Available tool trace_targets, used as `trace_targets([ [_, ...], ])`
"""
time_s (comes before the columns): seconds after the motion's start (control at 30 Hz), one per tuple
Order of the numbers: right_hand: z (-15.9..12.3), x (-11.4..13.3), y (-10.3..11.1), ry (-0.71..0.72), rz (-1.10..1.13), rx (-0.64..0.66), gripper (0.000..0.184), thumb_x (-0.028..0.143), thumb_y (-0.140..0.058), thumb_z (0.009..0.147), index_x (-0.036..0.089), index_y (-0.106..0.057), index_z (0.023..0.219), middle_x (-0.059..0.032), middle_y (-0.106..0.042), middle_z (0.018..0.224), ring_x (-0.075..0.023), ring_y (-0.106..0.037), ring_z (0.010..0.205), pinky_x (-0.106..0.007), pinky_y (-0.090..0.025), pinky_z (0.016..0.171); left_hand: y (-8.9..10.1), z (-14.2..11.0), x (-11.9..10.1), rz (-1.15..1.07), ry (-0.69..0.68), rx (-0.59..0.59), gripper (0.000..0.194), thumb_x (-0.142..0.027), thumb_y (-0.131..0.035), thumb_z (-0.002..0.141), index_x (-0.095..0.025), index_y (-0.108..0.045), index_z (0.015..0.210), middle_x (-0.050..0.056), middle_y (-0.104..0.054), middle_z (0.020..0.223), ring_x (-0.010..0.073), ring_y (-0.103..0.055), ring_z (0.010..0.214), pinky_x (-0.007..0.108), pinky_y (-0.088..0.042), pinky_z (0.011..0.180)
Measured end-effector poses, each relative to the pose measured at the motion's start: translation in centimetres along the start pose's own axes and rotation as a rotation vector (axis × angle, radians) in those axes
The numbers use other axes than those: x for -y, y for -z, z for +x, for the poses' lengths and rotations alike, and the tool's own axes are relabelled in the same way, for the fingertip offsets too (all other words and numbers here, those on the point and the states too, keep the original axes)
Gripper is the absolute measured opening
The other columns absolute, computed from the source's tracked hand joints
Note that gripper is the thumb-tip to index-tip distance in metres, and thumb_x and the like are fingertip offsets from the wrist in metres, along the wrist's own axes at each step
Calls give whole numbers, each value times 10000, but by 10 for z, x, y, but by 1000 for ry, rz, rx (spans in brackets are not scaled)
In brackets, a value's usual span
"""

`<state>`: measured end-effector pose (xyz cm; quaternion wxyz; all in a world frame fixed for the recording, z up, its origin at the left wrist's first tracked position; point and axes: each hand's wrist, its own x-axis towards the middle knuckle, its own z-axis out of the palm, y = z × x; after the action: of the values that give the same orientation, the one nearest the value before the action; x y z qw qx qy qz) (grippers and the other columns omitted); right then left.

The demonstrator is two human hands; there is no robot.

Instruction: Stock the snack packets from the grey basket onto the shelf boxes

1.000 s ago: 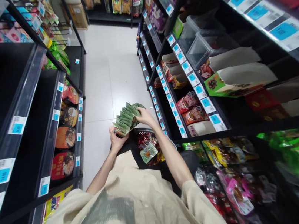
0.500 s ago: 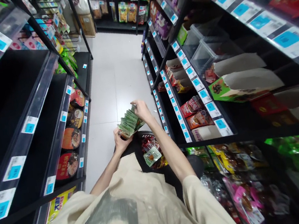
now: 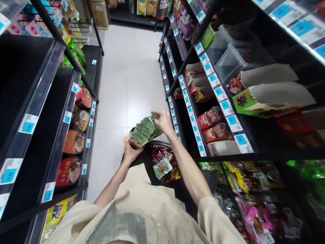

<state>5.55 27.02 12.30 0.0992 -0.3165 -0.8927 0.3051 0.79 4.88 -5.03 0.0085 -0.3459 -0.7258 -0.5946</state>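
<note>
A row of green snack packets (image 3: 144, 131), standing close together in what looks like a box, is held between my two hands over my lap. My left hand (image 3: 131, 149) is closed round the near left end. At the far right end my right hand (image 3: 163, 121) grips the packets or the box edge, fingers bent over the top; which of the two I cannot tell. Just below sits a dark basket (image 3: 160, 142) with red and yellow wrapped snacks, and one green-edged packet (image 3: 162, 167) lies on top of them.
Black shelves with price tags line both sides. Instant noodle bowls (image 3: 74, 141) stand on the left shelf. To the right are open snack boxes (image 3: 271, 97), a clear plastic bin (image 3: 229, 61) and bagged snacks (image 3: 254, 173). The tiled floor (image 3: 130, 69) runs to a back shelf and a cardboard box (image 3: 100, 15).
The view has shifted slightly. My right hand has moved a little to the right with its end of the row, and the green packets look more spread out.
</note>
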Motion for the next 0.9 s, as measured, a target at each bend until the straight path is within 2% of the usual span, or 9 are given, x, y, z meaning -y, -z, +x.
trace_targets([
  [0.07, -4, -2, 3, -20, 23, -16, 438, 83, -658, 849, 172, -764, 1264, -87, -771, 1287, -229, -732, 1196, -337, -528, 1103, -1, -1, 1, 0, 12, -10, 764, -331, -927, 658, -243, -483, 1274, 120, -548, 1336, 297, -594, 1285, 489, -583, 1012],
  [0.17, -11, -4, 8, -61, 97, -43, 532, 114, -729, 794, 170, -729, 1323, -105, -751, 1326, -239, -748, 1144, -359, -564, 1053, -1, -2, 2, 6, 44, -30, 774, -347, -934, 649, -240, -478, 1265, 117, -551, 1323, 291, -606, 1266, 481, -581, 1017],
  [0.23, -14, -5, 10, -77, 153, -22, 577, 115, -762, 758, 158, -719, 1332, -115, -757, 1311, -237, -753, 1120, -346, -577, 1020, -2, -2, 3, 0, 53, -36, 785, -349, -940, 637, -238, -476, 1261, 117, -551, 1320, 290, -611, 1259, 477, -583, 1013],
  [0.3, -15, -6, 11, -73, 174, 35, 525, 118, -767, 755, 142, -745, 1278, -113, -786, 1241, -232, -756, 1102, -321, -579, 992, -2, -3, 3, -12, 54, -37, 792, -344, -943, 631, -241, -474, 1261, 118, -548, 1326, 288, -611, 1262, 472, -587, 1002],
  [0.5, -4, 3, 7, -44, -64, 114, 334, 207, -726, 835, 182, -790, 1162, -89, -812, 1025, -258, -739, 969, -344, -568, 904, 0, -2, 0, -16, 91, -15, 787, -339, -935, 633, -239, -471, 1260, 117, -536, 1334, 283, -585, 1291, 447, -592, 982],
  [0.63, 5, 19, -1, -75, -273, 116, 305, 134, -669, 862, 191, -781, 1140, -155, -772, 1027, -311, -717, 999, -374, -540, 881, 1, -1, -2, -16, 90, -6, 780, -353, -930, 646, -243, -473, 1269, 112, -534, 1335, 282, -581, 1292, 444, -592, 975],
  [0.73, 8, 27, -2, -74, -298, 131, 307, 82, -646, 852, 188, -779, 1107, -180, -761, 1034, -327, -711, 1001, -384, -528, 868, 0, -2, -3, -15, 86, -12, 785, -359, -931, 644, -242, -476, 1273, 112, -537, 1329, 283, -584, 1278, 445, -595, 963],
  [0.8, 7, 28, 1, -67, -298, 156, 263, 108, -644, 870, 184, -781, 1081, -181, -765, 1012, -336, -709, 993, -392, -530, 863, 0, -2, -3, -15, 89, -18, 780, -360, -928, 646, -238, -482, 1274, 115, -542, 1324, 285, -590, 1268, 445, -598, 957],
  [0.9, 7, 27, 4, 4, -267, 140, 310, 183, -588, 955, 165, -740, 1224, -191, -764, 1127, -354, -683, 1101, -437, -529, 940, 0, -2, -3, -13, 84, -14, 785, -361, -925, 657, -235, -489, 1297, 121, -546, 1330, 292, -594, 1267, 459, -598, 969],
])
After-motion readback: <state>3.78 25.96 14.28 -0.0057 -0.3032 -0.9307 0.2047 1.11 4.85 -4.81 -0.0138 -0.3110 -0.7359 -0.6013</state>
